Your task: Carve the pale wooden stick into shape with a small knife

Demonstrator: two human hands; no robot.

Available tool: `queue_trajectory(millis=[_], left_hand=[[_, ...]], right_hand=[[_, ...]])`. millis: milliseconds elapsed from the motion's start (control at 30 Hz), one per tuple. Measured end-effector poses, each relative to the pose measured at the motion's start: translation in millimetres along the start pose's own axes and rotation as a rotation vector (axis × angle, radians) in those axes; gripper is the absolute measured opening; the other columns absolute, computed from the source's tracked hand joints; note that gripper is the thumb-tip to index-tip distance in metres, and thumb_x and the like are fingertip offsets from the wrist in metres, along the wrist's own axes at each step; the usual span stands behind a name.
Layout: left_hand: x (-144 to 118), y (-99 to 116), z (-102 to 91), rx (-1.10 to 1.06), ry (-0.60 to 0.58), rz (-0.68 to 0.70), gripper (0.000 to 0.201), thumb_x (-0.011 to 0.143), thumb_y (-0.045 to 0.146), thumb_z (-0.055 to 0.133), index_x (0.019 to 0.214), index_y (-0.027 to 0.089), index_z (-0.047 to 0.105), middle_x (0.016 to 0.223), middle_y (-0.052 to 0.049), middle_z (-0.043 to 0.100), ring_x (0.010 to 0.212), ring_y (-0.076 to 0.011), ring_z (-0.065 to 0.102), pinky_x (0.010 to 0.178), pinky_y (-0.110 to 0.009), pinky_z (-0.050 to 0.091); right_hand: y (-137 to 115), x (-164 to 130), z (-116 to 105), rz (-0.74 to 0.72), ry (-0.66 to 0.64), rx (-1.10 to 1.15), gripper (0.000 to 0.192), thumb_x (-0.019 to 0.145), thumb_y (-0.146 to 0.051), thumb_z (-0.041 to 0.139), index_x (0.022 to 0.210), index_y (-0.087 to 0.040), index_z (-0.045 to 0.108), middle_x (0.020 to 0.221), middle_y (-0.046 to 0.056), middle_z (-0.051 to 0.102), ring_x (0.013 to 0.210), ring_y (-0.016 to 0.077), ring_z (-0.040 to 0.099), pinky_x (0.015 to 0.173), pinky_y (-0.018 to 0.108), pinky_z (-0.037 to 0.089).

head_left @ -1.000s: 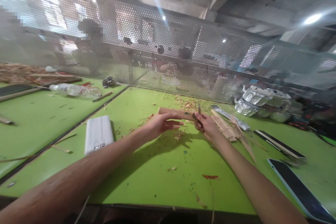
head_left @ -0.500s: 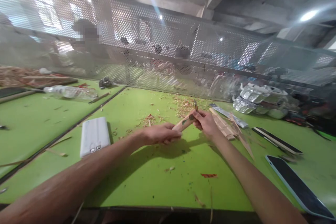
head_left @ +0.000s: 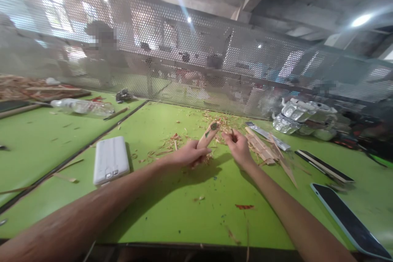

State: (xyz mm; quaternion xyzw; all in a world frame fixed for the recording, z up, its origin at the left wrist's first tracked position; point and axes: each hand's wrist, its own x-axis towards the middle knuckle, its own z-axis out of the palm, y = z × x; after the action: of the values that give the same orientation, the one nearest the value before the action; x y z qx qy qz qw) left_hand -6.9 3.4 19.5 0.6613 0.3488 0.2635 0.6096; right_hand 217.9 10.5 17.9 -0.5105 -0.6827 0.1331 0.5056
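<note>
My left hand [head_left: 192,154] is closed around the lower part of a pale piece of wood [head_left: 204,142]. Dark green patches mark the wood's upper end, which tilts up and away to the right. My right hand [head_left: 239,147] is closed just to the right of it, apart from the wood. Between its thumb and fingers is a slim carving knife [head_left: 232,132], mostly hidden by the hand. Curled wood shavings [head_left: 175,137] lie on the green table [head_left: 172,213] beyond and beside both hands.
Thin wood strips [head_left: 260,149] and a phone [head_left: 346,217] lie to the right. A white power bank [head_left: 111,159] is at the left, with a plastic bottle [head_left: 82,107] behind. Foil-like silver packages [head_left: 301,114] stand before a perforated metal screen [head_left: 190,69]. People appear beyond it.
My right hand has moved off the wood, slightly down and right, and the knife has turned so less of it shows. The wood has tipped more upright in my left hand.
</note>
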Motion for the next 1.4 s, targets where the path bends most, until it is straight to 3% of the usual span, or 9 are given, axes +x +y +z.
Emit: queue_trajectory(millis=[133, 367, 567, 667, 800, 900, 1100, 1300, 1400], left_hand=[[3, -4, 0.1, 0.018, 0.071, 0.001, 0.031, 0.087, 0.042, 0.066, 0.074, 0.019, 0.053, 0.058, 0.003, 0.056, 0.045, -0.0093, 0.049, 0.043, -0.024, 0.041], [7, -13, 0.2, 0.067, 0.099, 0.037, 0.033, 0.089, 0.047, 0.065, 0.076, 0.019, 0.053, 0.059, 0.002, 0.057, 0.047, -0.0106, 0.050, 0.044, -0.024, 0.041], [7, -14, 1.3, 0.106, 0.083, 0.026, 0.033, 0.091, 0.045, 0.064, 0.074, 0.020, 0.051, 0.057, 0.005, 0.050, 0.044, -0.0093, 0.045, 0.041, -0.022, 0.038], [7, -12, 1.8, 0.169, 0.081, 0.075, 0.036, 0.093, 0.045, 0.060, 0.069, 0.021, 0.048, 0.055, 0.004, 0.049, 0.043, -0.0094, 0.045, 0.043, -0.023, 0.037], [7, -9, 3.3, 0.353, 0.248, 0.135, 0.025, 0.089, 0.032, 0.061, 0.070, 0.022, 0.047, 0.059, 0.002, 0.050, 0.049, -0.0123, 0.047, 0.045, -0.025, 0.034], [9, -8, 3.2, 0.442, 0.378, 0.118, 0.019, 0.084, 0.023, 0.060, 0.069, 0.023, 0.048, 0.062, -0.001, 0.052, 0.053, -0.0153, 0.049, 0.048, -0.027, 0.034], [12, -1, -4.8, 0.354, 0.540, 0.019, 0.022, 0.075, 0.018, 0.065, 0.068, 0.023, 0.045, 0.060, 0.001, 0.052, 0.053, -0.0138, 0.049, 0.047, -0.025, 0.032], [17, -4, -6.0, 0.277, 0.456, -0.076, 0.026, 0.079, 0.012, 0.063, 0.064, 0.021, 0.045, 0.052, 0.005, 0.047, 0.043, -0.0095, 0.043, 0.044, -0.023, 0.030], [20, -6, -4.2, 0.304, 0.478, -0.086, 0.028, 0.080, 0.006, 0.060, 0.061, 0.021, 0.045, 0.050, 0.004, 0.047, 0.042, -0.0094, 0.044, 0.044, -0.023, 0.030]], right_hand=[[5, 0, 2, 0.049, -0.043, -0.111, 0.061, 0.092, -0.068, 0.051, 0.054, -0.024, 0.032, 0.050, -0.003, 0.032, 0.050, 0.0134, 0.033, 0.052, 0.030, 0.027], [-6, -3, 4, -0.058, -0.106, -0.315, 0.061, 0.096, -0.069, 0.042, 0.057, -0.022, 0.042, 0.049, 0.000, 0.044, 0.049, 0.0156, 0.040, 0.052, 0.030, 0.025], [-22, 0, 12, 0.021, -0.214, -0.676, 0.025, 0.098, -0.028, 0.052, 0.078, -0.020, 0.064, 0.065, 0.006, 0.065, 0.056, 0.0180, 0.053, 0.056, 0.028, 0.028], [-31, 4, 20, 0.031, -0.253, -0.820, 0.019, 0.095, -0.023, 0.055, 0.085, -0.017, 0.071, 0.073, 0.010, 0.071, 0.062, 0.0195, 0.057, 0.058, 0.029, 0.031], [-40, 14, 33, 0.087, -0.275, -0.891, 0.025, 0.092, -0.034, 0.063, 0.076, -0.016, 0.072, 0.066, 0.011, 0.068, 0.060, 0.0191, 0.056, 0.056, 0.028, 0.032], [-48, 19, 42, 0.085, -0.265, -0.932, 0.026, 0.091, -0.033, 0.062, 0.080, -0.014, 0.077, 0.072, 0.014, 0.072, 0.062, 0.0205, 0.059, 0.057, 0.029, 0.033], [-56, 14, 56, 0.011, -0.303, -0.963, 0.028, 0.094, -0.023, 0.055, 0.088, -0.014, 0.081, 0.079, 0.015, 0.076, 0.068, 0.0218, 0.065, 0.057, 0.027, 0.035], [-51, 13, 68, 0.094, -0.383, -1.054, 0.031, 0.099, -0.021, 0.049, 0.099, -0.016, 0.080, 0.086, 0.014, 0.077, 0.079, 0.0228, 0.072, 0.063, 0.025, 0.046], [-50, 15, 72, 0.106, -0.378, -1.073, 0.033, 0.098, -0.015, 0.046, 0.102, -0.014, 0.078, 0.090, 0.015, 0.077, 0.087, 0.0247, 0.073, 0.070, 0.027, 0.050]])
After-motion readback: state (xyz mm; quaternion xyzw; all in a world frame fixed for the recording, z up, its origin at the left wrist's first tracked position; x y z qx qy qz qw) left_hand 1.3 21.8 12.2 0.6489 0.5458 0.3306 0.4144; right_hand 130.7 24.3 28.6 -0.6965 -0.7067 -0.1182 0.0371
